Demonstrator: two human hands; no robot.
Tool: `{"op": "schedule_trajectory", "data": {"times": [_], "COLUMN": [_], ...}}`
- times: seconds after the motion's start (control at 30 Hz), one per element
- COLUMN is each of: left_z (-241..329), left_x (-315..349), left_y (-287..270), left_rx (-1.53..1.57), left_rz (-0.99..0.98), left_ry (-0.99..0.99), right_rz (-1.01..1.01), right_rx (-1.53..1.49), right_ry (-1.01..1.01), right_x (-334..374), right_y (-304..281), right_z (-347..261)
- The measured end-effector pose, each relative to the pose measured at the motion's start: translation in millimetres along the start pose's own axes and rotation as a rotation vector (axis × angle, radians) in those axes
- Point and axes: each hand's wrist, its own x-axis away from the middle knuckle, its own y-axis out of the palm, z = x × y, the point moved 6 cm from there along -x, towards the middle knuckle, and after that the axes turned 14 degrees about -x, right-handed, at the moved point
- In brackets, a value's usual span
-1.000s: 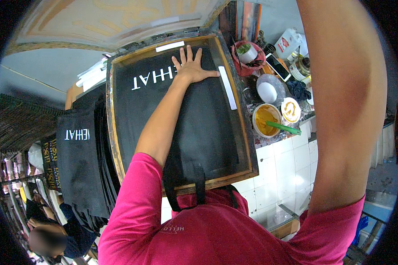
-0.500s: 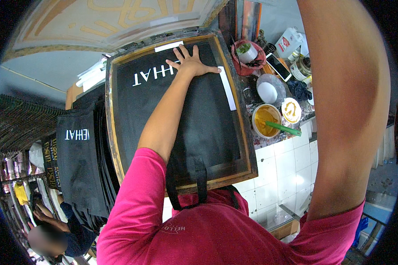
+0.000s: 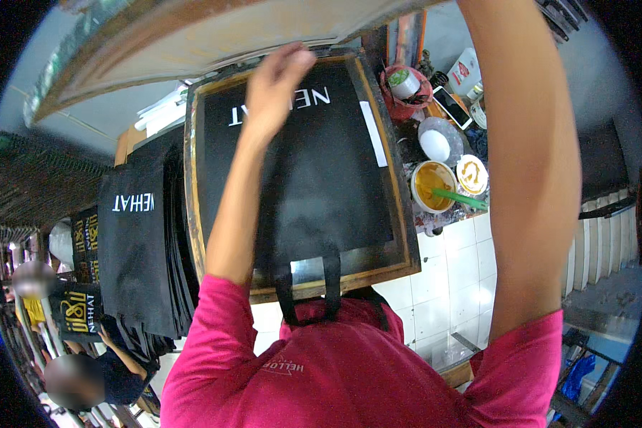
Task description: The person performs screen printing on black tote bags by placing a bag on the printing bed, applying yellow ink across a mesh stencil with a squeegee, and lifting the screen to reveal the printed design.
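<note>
A black tote bag [image 3: 314,178] with white lettering lies flat inside a wooden-edged board [image 3: 409,242] before me, its handles [image 3: 332,282] hanging over the near edge. My left hand [image 3: 274,89] is over the far part of the bag, covering some of the lettering; its fingers are smeared by motion. A white strip [image 3: 373,134] lies along the bag's right side. Over the far edge slants a raised printing screen [image 3: 192,53]. My right arm [image 3: 531,164] reaches up past the top of the picture, its hand out of view.
Many black bags [image 3: 132,250] hang at the left. On the right side stand a tub of yellow-orange ink [image 3: 424,178] with a green stick [image 3: 460,197], a white lid [image 3: 471,174], a red bowl [image 3: 396,103], a phone [image 3: 451,107] and a white jug [image 3: 466,71]. A co-worker [image 3: 121,374] is at lower left.
My left hand has left its spread position on the bag and shifted left, fingers closer together. The raised screen's near edge has come lower in view. More people show at lower left.
</note>
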Motion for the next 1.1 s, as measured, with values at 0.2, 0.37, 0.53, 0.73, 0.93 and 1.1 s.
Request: {"op": "schedule_trajectory", "data": {"times": [0.2, 0.37, 0.53, 0.73, 0.93, 1.1], "left_z": [46, -9, -43, -51, -53, -56], "left_x": [217, 351, 379, 387, 386, 387], "left_y": [-125, -72, -43, -46, -55, -58], "left_rx": [0.526, 0.65, 1.036, 0.914, 0.691, 0.613], "left_rz": [0.209, 0.088, 0.199, 0.184, 0.07, -0.011], "left_ry": [-0.012, -0.808, -1.088, -1.09, -1.111, -1.123], "right_rz": [0.01, -0.07, -0.209, -0.343, -0.529, -0.316], "right_rx": [-0.077, -0.172, -0.044, -0.001, -0.098, -0.007], "right_ry": [0.105, 0.197, 0.093, 0.106, 0.204, 0.067], "right_x": [138, 249, 319, 318, 311, 358], "right_y": [66, 122, 186, 210, 175, 189], "right_z": [-55, -60, -65, -59, -73, -97]}}
